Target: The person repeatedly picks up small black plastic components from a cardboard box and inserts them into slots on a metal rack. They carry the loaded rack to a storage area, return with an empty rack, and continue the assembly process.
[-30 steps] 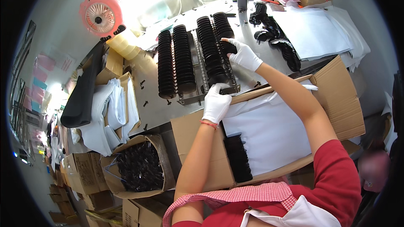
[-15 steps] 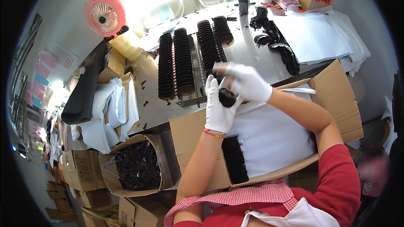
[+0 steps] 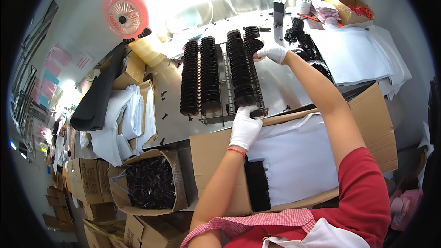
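A metal rack (image 3: 223,78) on the table carries rows of thin black discs standing on edge, two long rows (image 3: 210,78) on the left and more on the right. My right hand (image 3: 274,53), in a white glove, reaches to the near end of the short far-right row (image 3: 251,34). Its fingers pinch a black disc (image 3: 255,45) there. My left hand (image 3: 246,127), also gloved, is at the near end of the third row (image 3: 239,59). Its fingertips are curled below the shiny front disc (image 3: 245,101); whatever they grip is hidden.
An open carton (image 3: 294,170) lined with white sheeting stands before me, black pieces along its left side. Left of it, another box (image 3: 172,193) is full of small black parts. Loose screws (image 3: 164,116) lie on the table. A pink fan (image 3: 126,13) and white sheets (image 3: 353,53) flank the rack.
My hands were together over a round black piece in front of the rack. They have parted: the right went up to the far-right row, the left stayed near the rack's front.
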`<state>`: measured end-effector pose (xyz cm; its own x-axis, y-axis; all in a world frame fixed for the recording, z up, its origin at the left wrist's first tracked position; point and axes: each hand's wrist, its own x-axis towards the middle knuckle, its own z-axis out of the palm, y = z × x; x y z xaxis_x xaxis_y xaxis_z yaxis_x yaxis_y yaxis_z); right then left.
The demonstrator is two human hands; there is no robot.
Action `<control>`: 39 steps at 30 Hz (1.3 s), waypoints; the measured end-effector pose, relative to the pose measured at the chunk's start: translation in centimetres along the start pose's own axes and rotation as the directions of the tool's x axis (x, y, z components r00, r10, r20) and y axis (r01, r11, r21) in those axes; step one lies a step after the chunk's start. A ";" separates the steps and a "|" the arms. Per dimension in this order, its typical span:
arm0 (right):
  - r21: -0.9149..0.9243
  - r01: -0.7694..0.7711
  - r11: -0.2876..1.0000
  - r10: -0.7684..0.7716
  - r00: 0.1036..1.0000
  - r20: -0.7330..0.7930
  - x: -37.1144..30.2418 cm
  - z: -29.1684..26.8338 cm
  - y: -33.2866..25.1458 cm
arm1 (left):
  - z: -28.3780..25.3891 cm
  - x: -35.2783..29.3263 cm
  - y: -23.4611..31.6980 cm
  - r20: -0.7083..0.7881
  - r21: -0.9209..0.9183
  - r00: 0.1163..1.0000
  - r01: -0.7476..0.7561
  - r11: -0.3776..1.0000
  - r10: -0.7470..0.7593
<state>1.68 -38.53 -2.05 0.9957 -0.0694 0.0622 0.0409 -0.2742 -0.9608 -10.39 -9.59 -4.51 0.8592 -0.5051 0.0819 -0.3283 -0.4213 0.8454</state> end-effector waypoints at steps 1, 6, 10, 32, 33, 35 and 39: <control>-0.090 0.022 0.996 -0.027 0.998 -0.052 0.2 0.3 0.6 | -0.1 0.3 0.1 0.021 0.003 1.000 0.003 1.000 -0.003; -0.378 0.116 0.918 -0.195 0.964 -0.179 -1.4 6.2 0.6 | -1.0 0.2 0.1 0.034 0.005 0.999 0.038 0.999 -0.038; -0.838 0.394 0.377 -0.844 0.519 -0.136 0.7 5.3 3.4 | -0.6 0.2 0.5 0.024 0.036 0.998 -0.051 0.998 0.051; 0.016 0.022 1.000 -0.019 0.981 -0.192 7.4 -1.6 2.2 | 0.7 -0.2 0.0 -0.137 -0.005 0.991 -0.006 1.000 0.006; 0.089 -0.024 0.996 0.023 1.000 0.009 8.0 -1.8 1.3 | 0.4 -0.1 0.2 -0.108 0.007 0.994 0.021 1.000 -0.020; 0.496 -0.014 0.868 -0.019 0.998 0.063 9.3 0.2 2.3 | -0.3 0.1 0.3 -0.069 0.035 0.996 0.062 0.997 -0.059; 0.185 0.140 0.973 -0.154 0.986 0.063 8.3 0.9 1.7 | -0.4 0.0 0.7 -0.037 0.061 0.995 0.091 0.994 -0.089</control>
<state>10.09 -38.77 -3.43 0.9808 0.0342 0.1922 0.1947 -0.0992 -0.9758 -10.44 -9.61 -3.73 0.8989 -0.4374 0.0261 -0.2720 -0.5103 0.8158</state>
